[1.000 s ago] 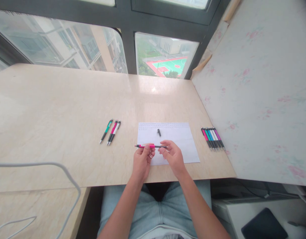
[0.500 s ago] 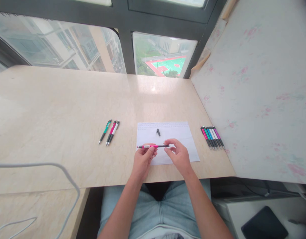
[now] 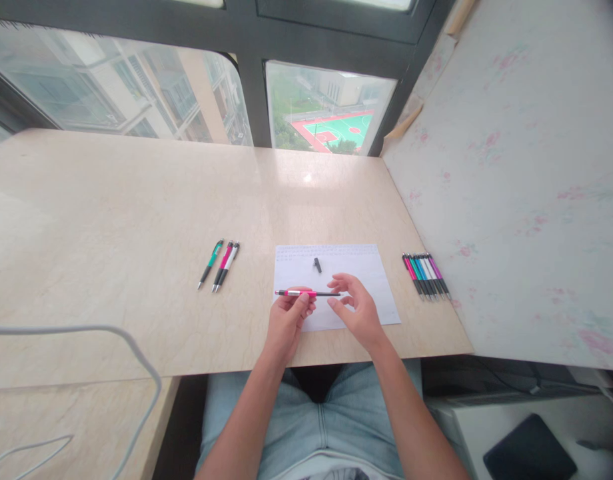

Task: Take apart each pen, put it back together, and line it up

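My left hand pinches a pink pen and holds it level over a white sheet of paper. The pen's thin dark end points right. My right hand hovers at that end with its fingers curled and slightly apart, holding nothing that I can see. A small black pen part lies on the sheet beyond the hands.
Three pens lie on the beige table to the left. A row of several pens lies near the table's right edge. A wall panel rises on the right. A white cable loops at the lower left.
The pen has shifted slightly to the right in my left hand. My right hand has let go of its end and opened a little.
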The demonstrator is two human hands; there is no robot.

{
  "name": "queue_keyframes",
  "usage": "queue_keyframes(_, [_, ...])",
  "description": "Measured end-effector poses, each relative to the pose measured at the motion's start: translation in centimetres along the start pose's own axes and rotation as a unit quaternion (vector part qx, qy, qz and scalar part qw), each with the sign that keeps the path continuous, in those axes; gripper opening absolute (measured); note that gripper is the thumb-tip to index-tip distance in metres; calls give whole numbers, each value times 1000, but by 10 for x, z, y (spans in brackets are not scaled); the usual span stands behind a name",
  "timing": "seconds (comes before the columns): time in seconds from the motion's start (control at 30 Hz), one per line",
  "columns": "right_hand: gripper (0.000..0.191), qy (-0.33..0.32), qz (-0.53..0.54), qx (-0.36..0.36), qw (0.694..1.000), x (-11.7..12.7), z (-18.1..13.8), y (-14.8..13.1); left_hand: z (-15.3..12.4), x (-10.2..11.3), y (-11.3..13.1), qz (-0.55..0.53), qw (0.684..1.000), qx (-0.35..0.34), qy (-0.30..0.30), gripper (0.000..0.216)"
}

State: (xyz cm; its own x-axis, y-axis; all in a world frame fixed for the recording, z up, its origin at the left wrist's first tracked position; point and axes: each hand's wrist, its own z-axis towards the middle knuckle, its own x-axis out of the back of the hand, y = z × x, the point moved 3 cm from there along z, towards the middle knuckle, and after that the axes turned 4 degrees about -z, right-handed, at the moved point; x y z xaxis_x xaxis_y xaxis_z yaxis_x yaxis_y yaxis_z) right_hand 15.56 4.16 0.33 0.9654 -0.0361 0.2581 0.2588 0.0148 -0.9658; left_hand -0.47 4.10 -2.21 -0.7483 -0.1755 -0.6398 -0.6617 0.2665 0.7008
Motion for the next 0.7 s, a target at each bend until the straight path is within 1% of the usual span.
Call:
queue_keyframes(0.07, [22, -17, -9, -23, 1000, -2, 0, 1, 0, 0, -1, 4, 1000, 3, -6, 22])
queue_keyframes(0.13, [35, -22, -24, -43, 999, -3, 0, 2, -1, 1, -2, 13, 1000, 8, -8, 24])
queue_keyframes(0.17, [39, -20, -29, -45, 998, -3, 0, 3, -1, 1, -3, 16, 1000, 12, -8, 25])
queue_keyframes(0.2, [39, -18, -32, -42, 998, -3, 0, 3, -1, 2, -4, 17, 1000, 15, -8, 25])
queue_keyframes(0.37, [21, -18, -40, -13, 999, 1, -1, 2, -1, 3, -5, 5, 1000, 18, -6, 27])
queue_keyframes(0.47, [18, -8, -49, -9, 999, 3, -1, 3, 0, 3, -5, 9, 1000, 17, -5, 27])
queue_keyframes(0.6, [24, 9, -27, -28, 999, 5, -1, 7, 0, 2, -5, 14, 1000, 15, -7, 26])
queue_keyframes(0.7, [38, -6, -33, -52, 998, 5, 0, 9, -1, 2, -4, 18, 1000, 13, -2, 24])
